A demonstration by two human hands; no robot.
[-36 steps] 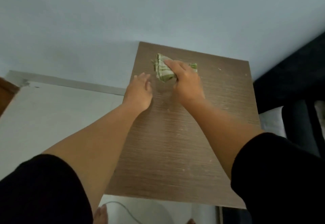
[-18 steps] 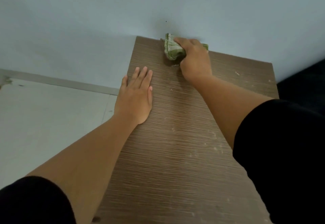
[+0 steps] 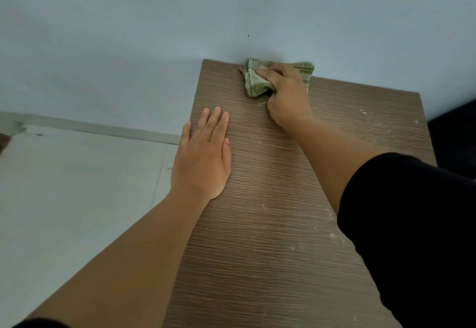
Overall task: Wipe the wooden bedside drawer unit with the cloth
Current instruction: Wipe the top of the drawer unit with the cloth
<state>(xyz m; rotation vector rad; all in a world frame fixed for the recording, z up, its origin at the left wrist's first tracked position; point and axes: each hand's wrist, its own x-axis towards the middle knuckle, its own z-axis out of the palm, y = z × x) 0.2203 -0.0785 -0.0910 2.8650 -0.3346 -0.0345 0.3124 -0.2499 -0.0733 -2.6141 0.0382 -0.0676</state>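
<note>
Firmly pressing a bunched green cloth [image 3: 253,80] against the back edge of the wooden bedside drawer unit [image 3: 270,224], right hand [image 3: 286,96] fingers clamped on it; left hand [image 3: 203,157] lying flat near the unit's left edge, fingers together and extended.

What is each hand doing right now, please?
Left hand: open, flat on the drawer unit top.
Right hand: closed on the green cloth.
</note>
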